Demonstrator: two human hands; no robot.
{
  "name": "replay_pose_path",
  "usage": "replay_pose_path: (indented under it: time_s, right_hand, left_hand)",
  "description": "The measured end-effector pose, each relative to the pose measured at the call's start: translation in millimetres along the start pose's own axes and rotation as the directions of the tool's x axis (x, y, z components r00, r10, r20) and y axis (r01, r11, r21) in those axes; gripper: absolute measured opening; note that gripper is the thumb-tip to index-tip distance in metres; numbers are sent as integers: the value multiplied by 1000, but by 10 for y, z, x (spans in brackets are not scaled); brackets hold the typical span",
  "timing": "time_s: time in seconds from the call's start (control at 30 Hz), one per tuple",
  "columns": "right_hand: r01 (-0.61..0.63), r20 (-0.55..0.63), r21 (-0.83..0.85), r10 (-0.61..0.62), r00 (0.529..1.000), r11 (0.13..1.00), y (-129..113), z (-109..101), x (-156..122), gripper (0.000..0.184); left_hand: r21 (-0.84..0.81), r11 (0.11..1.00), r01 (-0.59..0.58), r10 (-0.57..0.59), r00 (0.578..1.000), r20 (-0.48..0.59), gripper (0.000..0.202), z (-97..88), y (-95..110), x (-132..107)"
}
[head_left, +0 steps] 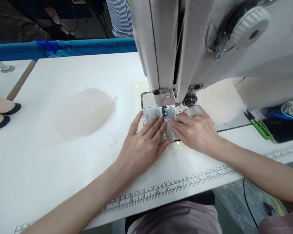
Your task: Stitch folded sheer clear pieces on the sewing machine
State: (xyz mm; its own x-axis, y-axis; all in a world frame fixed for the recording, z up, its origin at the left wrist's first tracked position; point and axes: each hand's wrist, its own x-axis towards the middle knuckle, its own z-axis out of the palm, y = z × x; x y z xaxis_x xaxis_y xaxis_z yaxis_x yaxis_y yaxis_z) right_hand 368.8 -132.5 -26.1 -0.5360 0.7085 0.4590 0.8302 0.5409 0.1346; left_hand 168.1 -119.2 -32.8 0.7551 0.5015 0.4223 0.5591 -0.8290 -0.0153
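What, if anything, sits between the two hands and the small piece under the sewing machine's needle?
Nothing visible does. The left hand and right hand both lie flat with fingertips on the translucent piece at the presser foot. The sewing machine head hangs above, not between.

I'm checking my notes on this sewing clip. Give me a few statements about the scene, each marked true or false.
1. Both hands lie flat on a small clear piece under the needle. True: left hand, right hand, clear piece.
2. The right hand holds the green snips. False: the green snips lie untouched on the table, right of the machine.
3. A printed ruler runs along the table's near edge. True.
4. The sewing machine is black. False: it is off-white.
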Motion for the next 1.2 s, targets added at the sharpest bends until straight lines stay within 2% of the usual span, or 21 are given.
replay_pose_path:
  time_s: [0.8, 0.93, 1.0, 1.1, 1.13, 1.2]
  right_hand:
    - [7, -54, -90, -12, 998, 996, 28, 80, -4, 19]
    - [21, -52, -35, -23, 998, 999, 45, 15, -2, 22]
    - [73, -30, 28, -72, 997, 997, 52, -38, 2, 27]
    - [153, -9, 96, -153, 988, 984, 58, -81, 7, 25]
    - [162, -21, 101, -161, 987, 982, 59, -80, 7, 23]
    - [150, -63, 120, -143, 988, 981, 63, -62, 5, 24]
  left_hand:
    - [1, 1000, 31, -31, 999, -10, 39, 63, -49, 31]
    - [-27, 999, 33, -34, 999, -29, 36, -49, -33, 36]
    - [-88, 994, 57, -56, 998, 16, 35, -179, 11, 32]
    - [-174, 978, 114, -77, 976, 204, 35, -340, 87, 14]
    - [-167, 978, 125, -82, 966, 244, 28, -355, 101, 8]
    - [-109, 986, 128, -97, 964, 249, 13, -319, 98, 5]
